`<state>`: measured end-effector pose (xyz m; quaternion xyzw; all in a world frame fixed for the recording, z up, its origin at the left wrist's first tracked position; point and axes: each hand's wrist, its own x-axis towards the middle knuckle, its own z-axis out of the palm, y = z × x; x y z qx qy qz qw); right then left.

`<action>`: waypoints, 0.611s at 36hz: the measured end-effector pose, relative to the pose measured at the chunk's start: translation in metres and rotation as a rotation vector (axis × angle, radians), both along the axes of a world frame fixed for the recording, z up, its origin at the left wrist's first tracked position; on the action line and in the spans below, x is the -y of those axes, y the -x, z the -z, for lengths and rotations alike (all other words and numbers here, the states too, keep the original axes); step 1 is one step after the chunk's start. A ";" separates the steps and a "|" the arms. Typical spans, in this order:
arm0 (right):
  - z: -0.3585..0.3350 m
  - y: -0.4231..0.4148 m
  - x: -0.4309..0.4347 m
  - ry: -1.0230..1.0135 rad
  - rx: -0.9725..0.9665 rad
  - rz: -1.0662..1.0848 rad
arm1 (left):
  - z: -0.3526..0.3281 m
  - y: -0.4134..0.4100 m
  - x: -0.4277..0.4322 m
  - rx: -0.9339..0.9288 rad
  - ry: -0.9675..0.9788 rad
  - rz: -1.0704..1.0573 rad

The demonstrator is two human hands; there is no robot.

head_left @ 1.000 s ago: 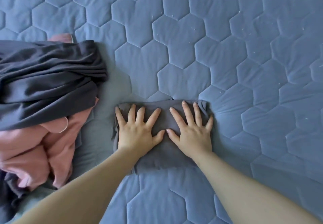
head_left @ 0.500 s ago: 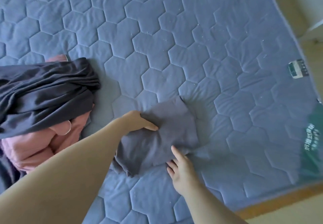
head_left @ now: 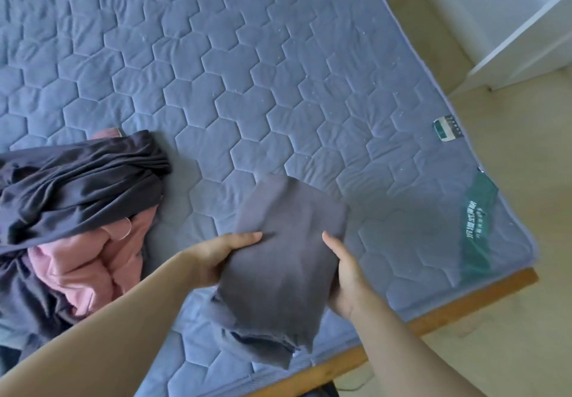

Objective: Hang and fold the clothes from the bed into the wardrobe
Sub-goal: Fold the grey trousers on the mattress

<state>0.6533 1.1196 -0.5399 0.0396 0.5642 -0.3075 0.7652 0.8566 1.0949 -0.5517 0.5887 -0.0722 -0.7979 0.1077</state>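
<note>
A folded grey garment [head_left: 284, 260] is lifted off the blue quilted bed [head_left: 232, 71], held between both hands. My left hand [head_left: 216, 257] grips its left edge, thumb on top and fingers underneath. My right hand [head_left: 343, 276] holds its right edge, thumb on top, fingers hidden below the cloth. Loose layers of the garment hang down at its near end. At the left of the bed lies a heap of a dark navy garment [head_left: 77, 186] over a pink garment [head_left: 93, 257].
The bed's wooden frame edge [head_left: 448, 319] runs along the near right side, with pale floor [head_left: 510, 350] beyond it. A white piece of furniture [head_left: 510, 25] stands at the top right. A green label [head_left: 476, 226] marks the mattress corner.
Both hands went from pressing flat on the folded grey garment to gripping its sides and lifting it off the bed. The view swung toward the bed's right corner.
</note>
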 end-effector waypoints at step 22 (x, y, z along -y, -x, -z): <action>-0.124 0.152 -0.051 0.279 0.061 0.274 | -0.161 0.192 0.014 0.097 0.304 0.184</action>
